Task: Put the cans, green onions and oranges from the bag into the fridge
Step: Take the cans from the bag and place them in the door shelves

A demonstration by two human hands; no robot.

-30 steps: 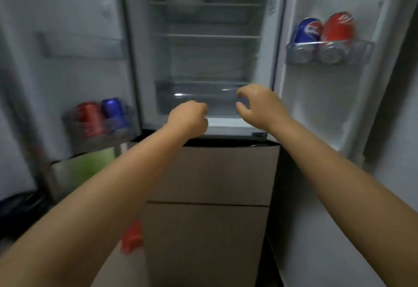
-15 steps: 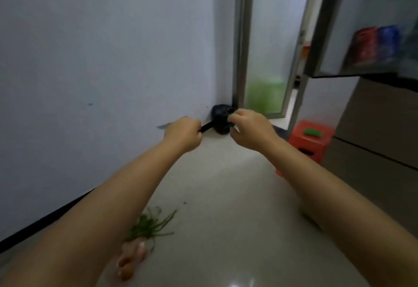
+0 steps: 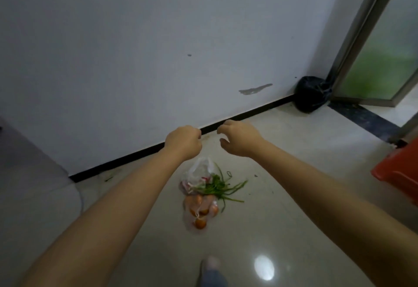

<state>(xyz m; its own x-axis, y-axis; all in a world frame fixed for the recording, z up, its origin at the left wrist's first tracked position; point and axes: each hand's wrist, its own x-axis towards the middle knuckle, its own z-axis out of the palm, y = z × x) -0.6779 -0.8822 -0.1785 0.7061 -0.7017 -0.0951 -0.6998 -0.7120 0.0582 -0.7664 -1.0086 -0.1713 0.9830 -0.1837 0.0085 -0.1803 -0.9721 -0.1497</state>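
Observation:
A clear plastic bag lies on the pale tiled floor near the wall. Green onions spill out of its right side. Several oranges show through the plastic at its near end. My left hand hovers above and beyond the bag with the fingers curled into a loose fist and nothing in it. My right hand is held beside it, fingers curved and apart, also holding nothing. Neither hand touches the bag. The fridge and the cans are out of view.
A white wall with a black skirting runs behind the bag. A black rubbish bag sits in the corner by a glass door. An orange-red stool stands at the right edge. My foot shows at the bottom.
My view has swung from the open fridge leftward and down to the floor. The bag with onions and oranges now lies central below my hands, which stay raised and apart.

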